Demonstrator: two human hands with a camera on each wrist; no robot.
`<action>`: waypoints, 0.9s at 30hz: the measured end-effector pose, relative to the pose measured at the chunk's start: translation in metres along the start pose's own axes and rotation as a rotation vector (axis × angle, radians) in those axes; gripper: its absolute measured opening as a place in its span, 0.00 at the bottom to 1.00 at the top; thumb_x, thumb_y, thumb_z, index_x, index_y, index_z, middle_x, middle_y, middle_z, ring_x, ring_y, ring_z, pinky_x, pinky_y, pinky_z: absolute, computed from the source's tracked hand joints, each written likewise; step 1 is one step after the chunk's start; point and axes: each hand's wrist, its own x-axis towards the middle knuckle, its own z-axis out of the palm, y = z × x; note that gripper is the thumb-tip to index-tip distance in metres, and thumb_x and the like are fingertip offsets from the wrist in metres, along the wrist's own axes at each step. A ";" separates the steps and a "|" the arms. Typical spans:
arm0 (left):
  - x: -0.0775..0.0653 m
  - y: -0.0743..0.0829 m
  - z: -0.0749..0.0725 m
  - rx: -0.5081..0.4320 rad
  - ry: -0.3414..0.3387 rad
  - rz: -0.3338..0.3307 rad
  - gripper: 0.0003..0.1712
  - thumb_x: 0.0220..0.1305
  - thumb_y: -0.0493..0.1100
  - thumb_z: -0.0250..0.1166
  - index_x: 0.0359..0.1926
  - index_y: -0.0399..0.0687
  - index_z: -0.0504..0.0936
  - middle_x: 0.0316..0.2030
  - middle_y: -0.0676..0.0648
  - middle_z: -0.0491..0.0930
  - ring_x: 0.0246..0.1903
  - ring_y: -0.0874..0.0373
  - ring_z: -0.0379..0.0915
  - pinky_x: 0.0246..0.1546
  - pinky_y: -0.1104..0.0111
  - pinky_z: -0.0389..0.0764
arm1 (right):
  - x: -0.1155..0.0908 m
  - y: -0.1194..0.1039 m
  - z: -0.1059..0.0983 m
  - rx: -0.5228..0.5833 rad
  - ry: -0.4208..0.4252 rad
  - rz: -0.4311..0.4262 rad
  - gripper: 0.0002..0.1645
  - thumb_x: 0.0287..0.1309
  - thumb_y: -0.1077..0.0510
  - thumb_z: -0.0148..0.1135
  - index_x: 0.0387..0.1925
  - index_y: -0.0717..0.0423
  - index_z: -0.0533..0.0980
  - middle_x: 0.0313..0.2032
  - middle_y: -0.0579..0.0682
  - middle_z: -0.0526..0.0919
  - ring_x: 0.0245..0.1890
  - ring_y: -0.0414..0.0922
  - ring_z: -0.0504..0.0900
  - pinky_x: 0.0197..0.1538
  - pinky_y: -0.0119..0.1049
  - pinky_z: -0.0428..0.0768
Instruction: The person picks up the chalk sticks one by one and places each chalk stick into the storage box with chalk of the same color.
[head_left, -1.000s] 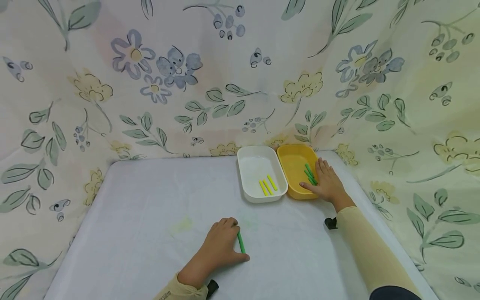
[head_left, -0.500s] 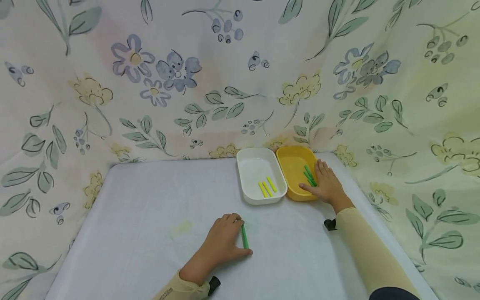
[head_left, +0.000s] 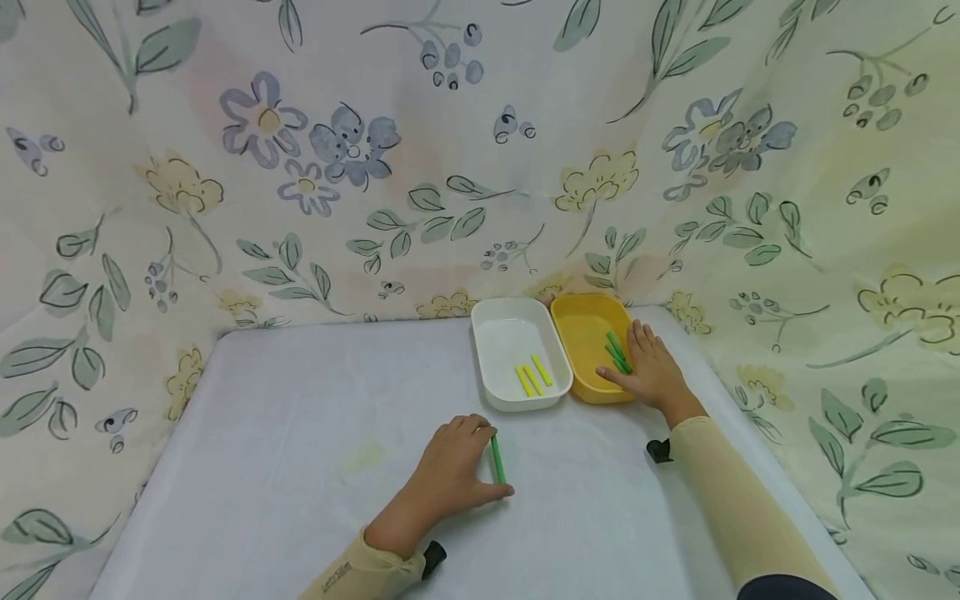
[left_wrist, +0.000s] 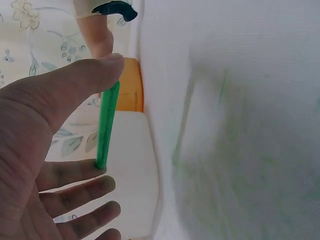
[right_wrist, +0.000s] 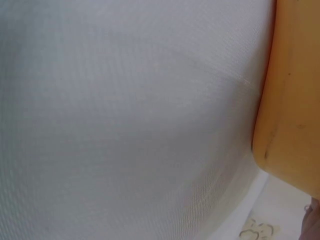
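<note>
My left hand [head_left: 452,468] is above the white cloth at the centre front. It pinches a slim green stick [head_left: 498,460] end to end between thumb tip and a fingertip; in the left wrist view the green stick [left_wrist: 107,125] spans that gap, the other fingers spread below. My right hand [head_left: 654,371] rests at the right side of the yellow-orange tray [head_left: 583,321], fingers straight along its edge and thumb across the front corner. Several green sticks [head_left: 617,353] lie inside beside the thumb. Only the tray's outer wall [right_wrist: 292,100] fills much of the right wrist view.
A white tray [head_left: 512,329] stands against the orange tray's left side, with three yellow sticks [head_left: 533,376] in it. White cloth [head_left: 300,433] covers the table, faintly stained. Floral fabric [head_left: 420,125] hangs behind and at the sides. A small black piece [head_left: 659,451] sits by the right sleeve.
My left hand has moved forward and to the right, toward the trays, with the green stick still pinched. The right hand has stayed at the orange tray.
</note>
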 end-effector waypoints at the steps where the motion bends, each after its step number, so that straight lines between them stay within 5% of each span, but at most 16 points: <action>1: 0.001 0.000 -0.001 -0.004 0.007 0.002 0.48 0.49 0.71 0.81 0.62 0.45 0.83 0.59 0.49 0.81 0.62 0.50 0.76 0.61 0.52 0.80 | 0.000 0.000 0.000 0.002 0.000 0.001 0.76 0.65 0.15 0.45 0.83 0.67 0.32 0.85 0.64 0.30 0.85 0.64 0.32 0.84 0.62 0.35; 20: 0.031 0.000 -0.017 -0.021 0.059 0.048 0.49 0.51 0.71 0.80 0.64 0.45 0.83 0.59 0.48 0.82 0.60 0.50 0.77 0.58 0.55 0.82 | 0.001 0.001 0.002 -0.001 0.004 -0.012 0.76 0.65 0.14 0.45 0.83 0.67 0.33 0.85 0.63 0.29 0.86 0.63 0.31 0.84 0.62 0.34; 27: 0.049 0.004 -0.022 -0.055 0.024 0.044 0.49 0.53 0.71 0.79 0.67 0.46 0.82 0.59 0.49 0.81 0.57 0.53 0.76 0.57 0.58 0.81 | 0.002 0.002 0.001 -0.002 0.002 -0.007 0.77 0.63 0.13 0.44 0.83 0.67 0.33 0.85 0.63 0.29 0.86 0.63 0.31 0.84 0.62 0.34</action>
